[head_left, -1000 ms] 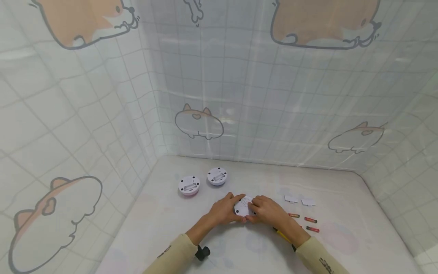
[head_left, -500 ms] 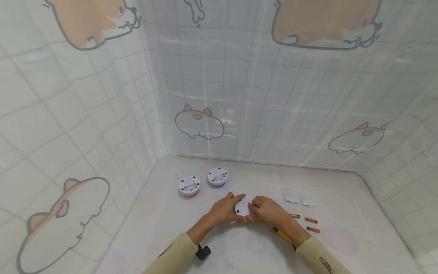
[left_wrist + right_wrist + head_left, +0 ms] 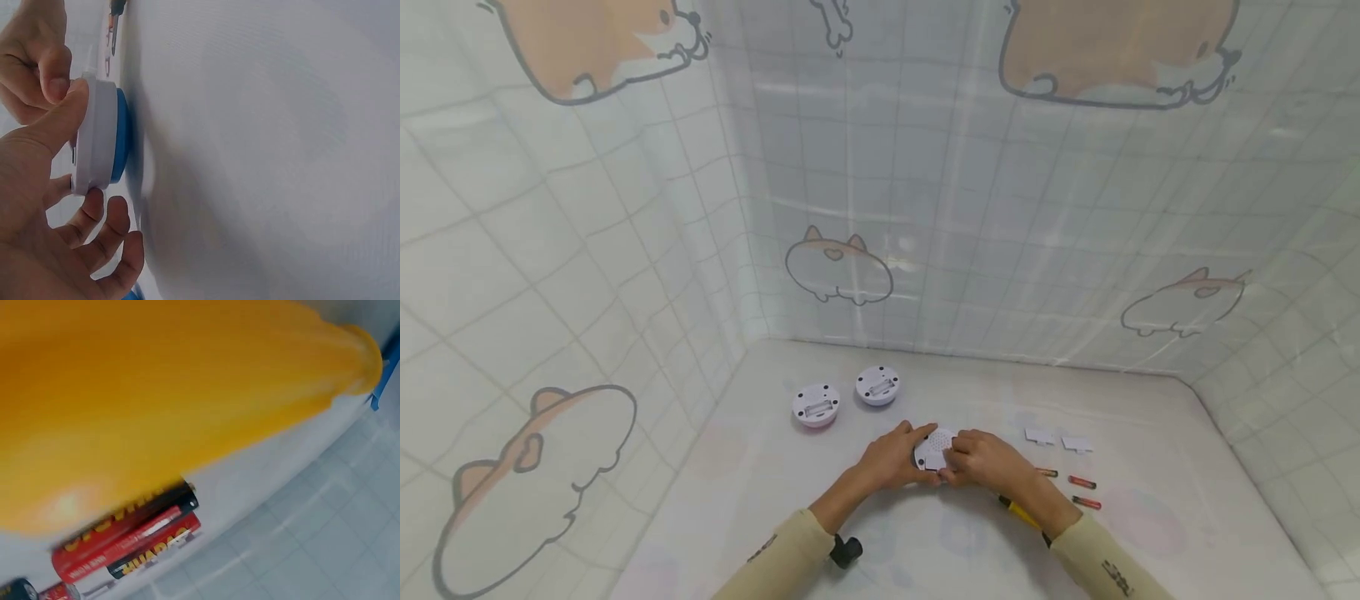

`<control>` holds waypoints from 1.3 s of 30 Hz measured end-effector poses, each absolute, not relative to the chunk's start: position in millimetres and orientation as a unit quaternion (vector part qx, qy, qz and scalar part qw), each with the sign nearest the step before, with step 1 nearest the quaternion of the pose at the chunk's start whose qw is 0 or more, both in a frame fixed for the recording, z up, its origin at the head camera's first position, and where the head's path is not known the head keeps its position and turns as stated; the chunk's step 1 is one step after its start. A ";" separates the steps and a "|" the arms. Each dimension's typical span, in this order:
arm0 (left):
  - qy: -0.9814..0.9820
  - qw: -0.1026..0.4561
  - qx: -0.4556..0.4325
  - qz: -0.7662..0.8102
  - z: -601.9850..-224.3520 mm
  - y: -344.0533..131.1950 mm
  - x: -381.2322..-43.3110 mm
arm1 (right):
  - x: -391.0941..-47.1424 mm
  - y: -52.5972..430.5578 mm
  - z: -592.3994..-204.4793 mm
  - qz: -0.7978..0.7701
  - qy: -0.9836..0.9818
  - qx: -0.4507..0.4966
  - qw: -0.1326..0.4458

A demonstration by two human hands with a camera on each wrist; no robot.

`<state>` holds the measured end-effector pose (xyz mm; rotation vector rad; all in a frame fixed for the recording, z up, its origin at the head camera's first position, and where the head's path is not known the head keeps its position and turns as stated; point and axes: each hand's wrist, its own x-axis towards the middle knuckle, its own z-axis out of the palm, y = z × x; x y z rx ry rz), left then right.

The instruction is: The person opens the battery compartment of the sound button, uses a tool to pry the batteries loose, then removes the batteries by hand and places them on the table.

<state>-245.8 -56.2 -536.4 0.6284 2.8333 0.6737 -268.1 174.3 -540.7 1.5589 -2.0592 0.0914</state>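
Observation:
A round white device (image 3: 937, 443) with speaker holes and dark rubber feet lies underside up between my hands. From the left wrist view its body (image 3: 101, 137) is white with a blue lower part. My left hand (image 3: 891, 458) grips its left side, thumb at the near edge and index finger over the far rim. My right hand (image 3: 988, 462) holds the right side, its fingers curled onto the underside and the thumb at the near edge. Those fingers hide part of the underside. In the right wrist view a yellow screwdriver handle (image 3: 117, 6) fills much of the picture, with red-and-black batteries (image 3: 125, 537) beside it.
Two similar devices, one pinkish (image 3: 816, 406) and another (image 3: 877, 386), stand upturned at back left with bare battery compartments. Two white battery covers (image 3: 1039, 436) and several batteries (image 3: 1082, 482) lie to the right. The screwdriver (image 3: 1021, 512) sits under my right forearm. Tiled-pattern sheets wall the table.
My right fingers shift slightly on the underside, and a flat, dark-edged white section now shows near the device's near edge. Both hands otherwise keep their place; the head view moves slightly.

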 end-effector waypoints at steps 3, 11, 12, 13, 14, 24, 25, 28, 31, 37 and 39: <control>0.949 0.082 0.211 0.220 -534.2 -55.9 -244.8 | -267.4 175.4 -542.2 0.038 -0.768 0.578 0.272; 0.952 0.078 0.215 0.204 -530.3 -55.7 -243.8 | -264.4 175.0 -543.9 0.075 -0.765 0.578 0.274; 0.952 0.077 0.216 0.201 -530.6 -55.7 -243.8 | -263.7 174.9 -543.9 0.078 -0.764 0.578 0.274; 0.953 0.075 0.218 0.198 -530.9 -55.6 -243.8 | -263.1 174.9 -543.9 0.080 -0.764 0.578 0.275; 0.953 0.074 0.218 0.196 -531.3 -55.5 -243.8 | -262.5 174.8 -544.0 0.081 -0.763 0.578 0.278; 0.955 0.066 0.224 0.182 -532.3 -54.6 -243.3 | -259.4 175.5 -545.6 0.087 -0.770 0.569 0.276; 0.955 0.067 0.224 0.181 -532.3 -54.4 -243.3 | -258.9 175.8 -545.9 0.088 -0.772 0.567 0.273; 0.954 0.070 0.225 0.183 -532.6 -54.0 -243.1 | -256.9 176.9 -546.2 0.088 -0.779 0.562 0.264; 0.953 0.067 0.228 0.187 -533.6 -53.4 -243.3 | -254.3 177.9 -545.5 0.087 -0.784 0.557 0.259; 0.952 0.062 0.228 0.194 -534.5 -53.2 -244.6 | -250.3 178.1 -544.2 0.100 -0.796 0.540 0.256; 0.952 0.064 0.227 0.196 -534.5 -52.9 -244.7 | -248.8 178.0 -543.8 0.104 -0.804 0.530 0.249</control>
